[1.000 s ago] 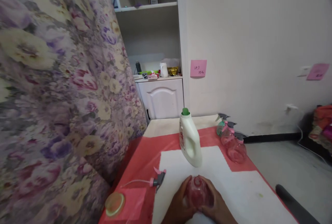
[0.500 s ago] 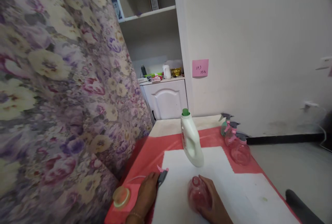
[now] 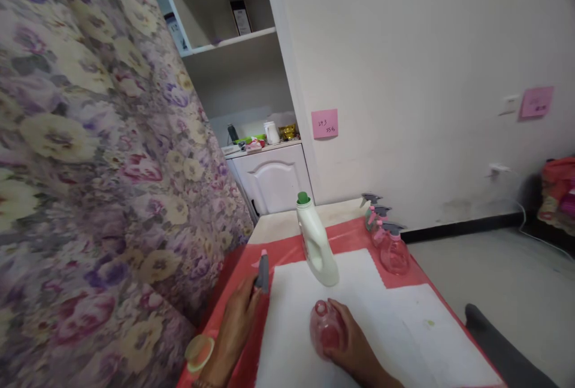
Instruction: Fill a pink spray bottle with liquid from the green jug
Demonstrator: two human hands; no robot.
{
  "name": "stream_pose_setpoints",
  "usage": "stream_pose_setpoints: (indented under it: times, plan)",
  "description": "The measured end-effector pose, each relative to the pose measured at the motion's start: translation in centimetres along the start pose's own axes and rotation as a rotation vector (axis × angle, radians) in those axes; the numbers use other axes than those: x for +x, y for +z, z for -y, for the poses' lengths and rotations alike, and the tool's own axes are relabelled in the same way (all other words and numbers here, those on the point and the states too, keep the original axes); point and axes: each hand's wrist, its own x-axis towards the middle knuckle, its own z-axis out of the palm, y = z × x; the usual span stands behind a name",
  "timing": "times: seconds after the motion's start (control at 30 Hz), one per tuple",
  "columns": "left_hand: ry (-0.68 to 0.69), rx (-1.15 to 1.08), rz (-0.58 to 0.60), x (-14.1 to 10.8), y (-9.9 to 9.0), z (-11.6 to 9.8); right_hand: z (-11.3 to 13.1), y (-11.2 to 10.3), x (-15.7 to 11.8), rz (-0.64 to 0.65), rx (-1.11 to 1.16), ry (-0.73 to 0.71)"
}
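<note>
My left hand is closed on a grey and pink spray nozzle at the left side of the table. My right hand wraps round the right side of a clear pink bottle. That bottle's neck is uncapped and it is on or just over the white sheet. Behind it stands a pale green jug with a green top and a handle. A round, pale lid-like thing lies beside my left wrist.
Several spray bottles with grey trigger heads stand in a row along the table's right edge. A red cloth covers the table. A floral curtain hangs close on the left, and a white cabinet stands behind.
My left hand has lifted the spray nozzle from the table and turned it more upright. The pink bottle stays in my right hand. The view has swung to the right.
</note>
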Motion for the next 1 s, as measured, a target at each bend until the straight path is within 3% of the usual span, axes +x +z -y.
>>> stream_pose_setpoints:
  times: [0.2, 0.37, 0.63, 0.87, 1.0]
  plan:
    - [-0.087, -0.461, -0.056, -2.6, 0.8, -6.7, -1.1, -0.1, 0.2, 0.025, 0.008, -0.046]
    - [-0.085, -0.593, -0.082, -4.2, 2.4, -9.2, -1.3, -0.1, 0.3, 0.025, 0.008, -0.055]
    - [0.005, -0.528, 0.053, -4.0, 2.7, -9.5, -1.2, 0.0, 0.4, -0.007, 0.006, -0.080]
    - [-0.049, -0.565, 0.118, -4.4, 6.3, -8.1, -0.8, 0.0, 0.4, 0.005, 0.019, -0.074]
    - [-0.091, -0.476, 0.108, -4.7, 8.7, -6.4, -1.2, 0.1, 0.5, 0.023, 0.031, -0.072]
